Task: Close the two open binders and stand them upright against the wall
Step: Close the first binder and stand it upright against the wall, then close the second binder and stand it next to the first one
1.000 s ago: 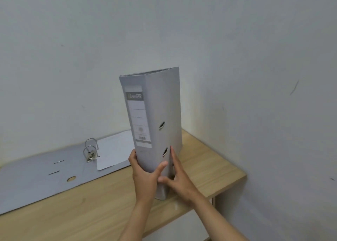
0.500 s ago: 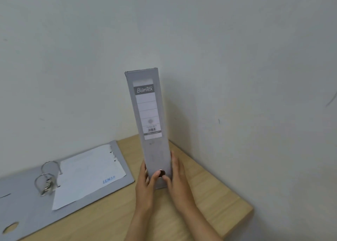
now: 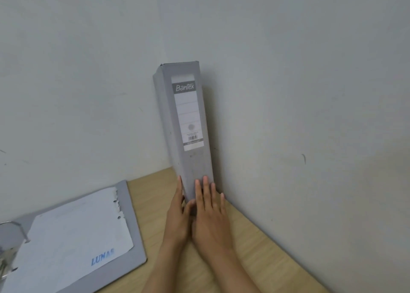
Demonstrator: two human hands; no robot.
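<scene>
Grey closed binder (image 3: 190,137) stands upright in the wall (image 3: 288,93) corner, spine toward you. Your left hand (image 3: 177,217) and right hand (image 3: 209,215) lie flat against its foot, fingers straight, nothing clamped, steadying it. Left of your grip, the open binder (image 3: 73,237) waits on the table (image 3: 244,248).

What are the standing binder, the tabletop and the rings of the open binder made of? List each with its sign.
Standing binder: likely paper-covered board, matte grey; scuffed, speckled spine with a stuck-on printed label.
Tabletop: wood or wood-look laminate, pale, smooth; faint straight grain.
Rings of the open binder: apparently metal; silvery and shiny, though cut off at the frame edge.
</scene>
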